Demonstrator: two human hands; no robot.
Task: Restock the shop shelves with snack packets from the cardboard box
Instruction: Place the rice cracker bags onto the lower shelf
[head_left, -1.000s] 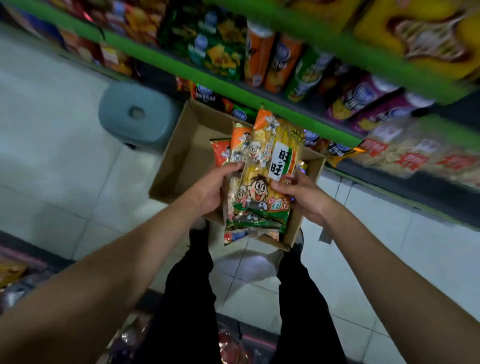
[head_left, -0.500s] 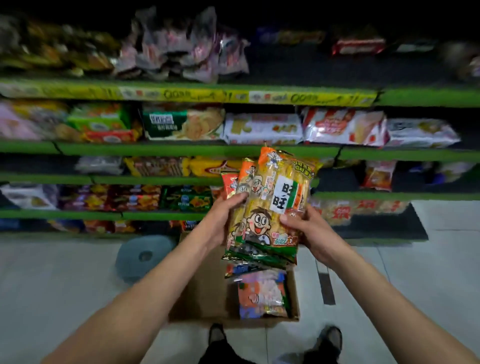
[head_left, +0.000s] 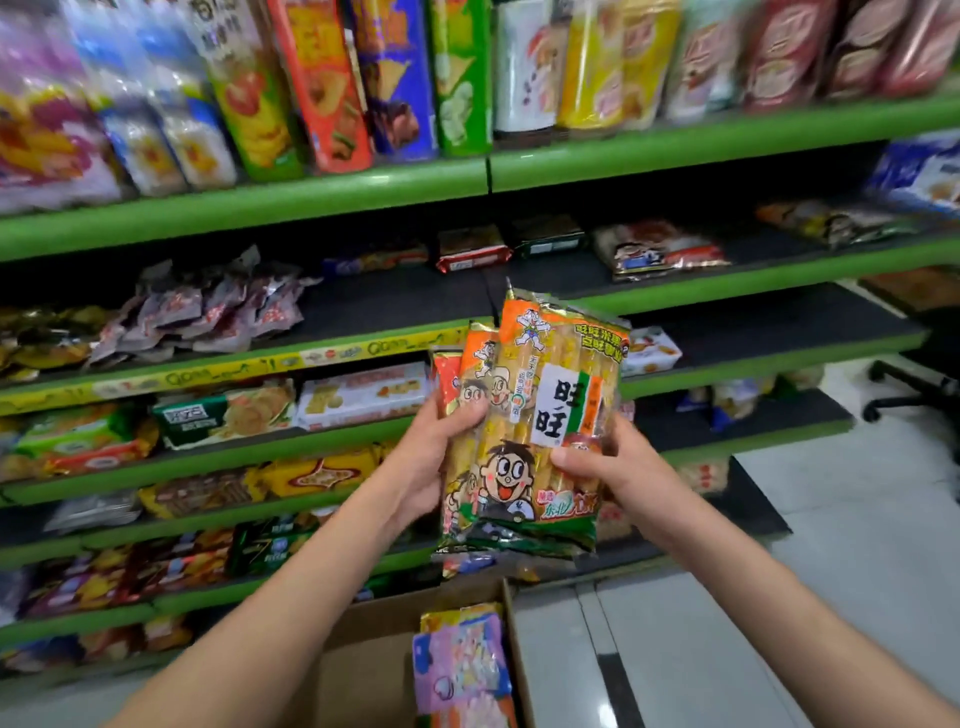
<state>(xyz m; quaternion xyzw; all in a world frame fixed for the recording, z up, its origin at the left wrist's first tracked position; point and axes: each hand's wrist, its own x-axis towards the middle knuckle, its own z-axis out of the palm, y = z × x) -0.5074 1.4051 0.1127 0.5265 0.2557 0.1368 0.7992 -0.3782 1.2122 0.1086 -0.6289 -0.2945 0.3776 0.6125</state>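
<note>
- We note the shelves (head_left: 332, 187): green-edged tiers, most carrying stock. One tier at packet height, behind and to the right of our hands, shows a bare dark stretch (head_left: 769, 322).
- The cardboard box (head_left: 363, 670) sits on the floor below our arms, one packet (head_left: 460, 660) visible in it.
- We hold a stack of snack packets (head_left: 535, 441) upright, long axis vertical, above the box and in front of the shelves.
- Left hand (head_left: 431, 457) grips the stack's left edge, thumb across the front; right hand (head_left: 602, 467) pinches the right edge. Both grips are closed on the stack.
- In our judgement the bare stretch lies ahead and rightward, nearer the right hand.
</note>
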